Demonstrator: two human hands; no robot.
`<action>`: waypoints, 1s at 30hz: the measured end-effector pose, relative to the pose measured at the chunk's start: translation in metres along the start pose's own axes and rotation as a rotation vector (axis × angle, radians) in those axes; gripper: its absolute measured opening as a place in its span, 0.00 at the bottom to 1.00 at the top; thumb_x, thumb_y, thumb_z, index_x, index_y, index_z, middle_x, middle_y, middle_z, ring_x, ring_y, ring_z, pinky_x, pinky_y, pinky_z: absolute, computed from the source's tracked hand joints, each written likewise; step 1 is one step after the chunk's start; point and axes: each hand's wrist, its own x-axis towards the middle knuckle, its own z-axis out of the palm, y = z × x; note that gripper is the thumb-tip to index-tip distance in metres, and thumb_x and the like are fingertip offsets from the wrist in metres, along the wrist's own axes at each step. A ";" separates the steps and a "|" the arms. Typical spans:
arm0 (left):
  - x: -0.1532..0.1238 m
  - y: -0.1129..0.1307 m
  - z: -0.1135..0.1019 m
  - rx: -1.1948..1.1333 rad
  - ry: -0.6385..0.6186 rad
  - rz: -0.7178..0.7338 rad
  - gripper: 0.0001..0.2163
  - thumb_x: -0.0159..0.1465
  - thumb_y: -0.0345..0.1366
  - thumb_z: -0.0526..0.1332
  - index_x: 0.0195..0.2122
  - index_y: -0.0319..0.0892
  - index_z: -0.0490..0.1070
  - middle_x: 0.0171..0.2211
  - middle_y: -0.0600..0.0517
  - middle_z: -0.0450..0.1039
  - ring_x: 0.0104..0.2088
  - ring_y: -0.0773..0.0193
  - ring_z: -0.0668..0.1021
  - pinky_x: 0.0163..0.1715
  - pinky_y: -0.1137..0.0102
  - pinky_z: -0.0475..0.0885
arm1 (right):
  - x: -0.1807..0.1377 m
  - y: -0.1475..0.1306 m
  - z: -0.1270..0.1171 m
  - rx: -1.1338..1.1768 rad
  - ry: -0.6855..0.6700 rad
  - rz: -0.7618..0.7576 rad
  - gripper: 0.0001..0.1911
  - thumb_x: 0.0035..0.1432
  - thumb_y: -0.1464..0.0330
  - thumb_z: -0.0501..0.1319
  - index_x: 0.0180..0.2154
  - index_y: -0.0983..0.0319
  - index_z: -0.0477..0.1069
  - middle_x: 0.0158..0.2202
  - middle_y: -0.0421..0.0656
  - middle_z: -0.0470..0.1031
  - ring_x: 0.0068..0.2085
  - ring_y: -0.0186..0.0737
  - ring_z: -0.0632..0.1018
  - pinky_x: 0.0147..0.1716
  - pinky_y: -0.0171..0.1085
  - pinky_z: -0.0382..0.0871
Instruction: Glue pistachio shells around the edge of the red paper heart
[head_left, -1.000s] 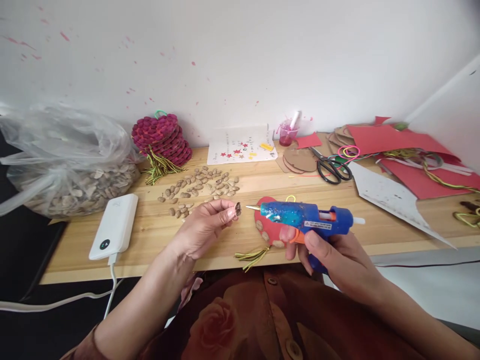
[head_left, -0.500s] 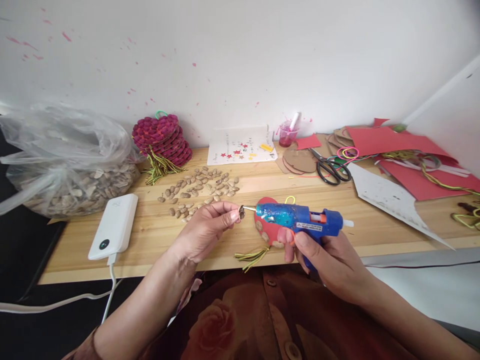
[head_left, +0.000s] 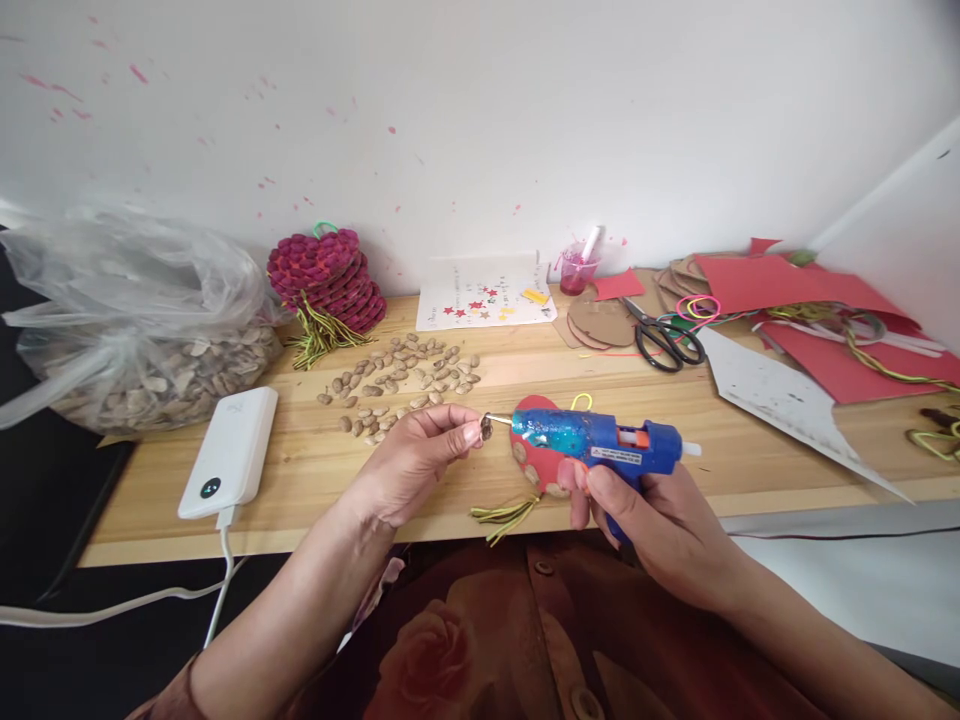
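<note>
Between thumb and fingers my left hand (head_left: 420,455) pinches a small pistachio shell (head_left: 487,428), its darker hollow side facing right. My right hand (head_left: 652,510) is wrapped around a blue hot glue gun (head_left: 592,437), with a finger at the orange trigger. The gun points left, and its thin metal nozzle meets the shell's upper edge. Under the gun lies a red round disc (head_left: 540,467), partly hidden, with several shells along its lower left rim. A green and dark tassel (head_left: 507,517) hangs from the disc toward the table's front edge, and a yellow loop (head_left: 581,402) shows above.
Loose shells (head_left: 405,375) spread left of centre. Further left are a white power bank (head_left: 229,455) and a plastic bag of shells (head_left: 150,340). Behind stand a magenta shell-covered ornament (head_left: 330,280) and a paper (head_left: 484,295). Scissors (head_left: 667,340) and red card (head_left: 810,290) lie right.
Both hands keep nearly the same pose, the nozzle still at the shell. The whole view has shifted very slightly; nothing was taken up or let go.
</note>
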 end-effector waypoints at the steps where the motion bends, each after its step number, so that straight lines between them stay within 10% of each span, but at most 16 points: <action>1: 0.000 0.000 0.000 -0.002 -0.001 0.000 0.17 0.46 0.41 0.82 0.31 0.39 0.82 0.27 0.53 0.77 0.30 0.71 0.74 0.34 0.74 0.67 | 0.000 0.000 0.000 -0.004 0.002 0.000 0.19 0.72 0.55 0.55 0.35 0.59 0.75 0.27 0.41 0.76 0.19 0.32 0.68 0.16 0.33 0.61; 15: -0.001 0.000 0.000 -0.002 0.022 -0.008 0.18 0.43 0.42 0.83 0.30 0.39 0.82 0.27 0.53 0.76 0.29 0.71 0.73 0.34 0.74 0.66 | 0.001 0.001 0.000 -0.051 0.009 -0.014 0.22 0.73 0.56 0.55 0.29 0.59 0.74 0.24 0.38 0.73 0.20 0.31 0.68 0.32 0.38 0.74; 30: -0.001 -0.001 -0.002 -0.004 0.016 0.005 0.18 0.43 0.42 0.83 0.30 0.38 0.82 0.27 0.53 0.76 0.29 0.71 0.72 0.34 0.74 0.66 | 0.003 0.000 0.001 -0.042 0.017 -0.005 0.21 0.72 0.55 0.55 0.29 0.58 0.73 0.21 0.37 0.71 0.19 0.32 0.68 0.23 0.35 0.69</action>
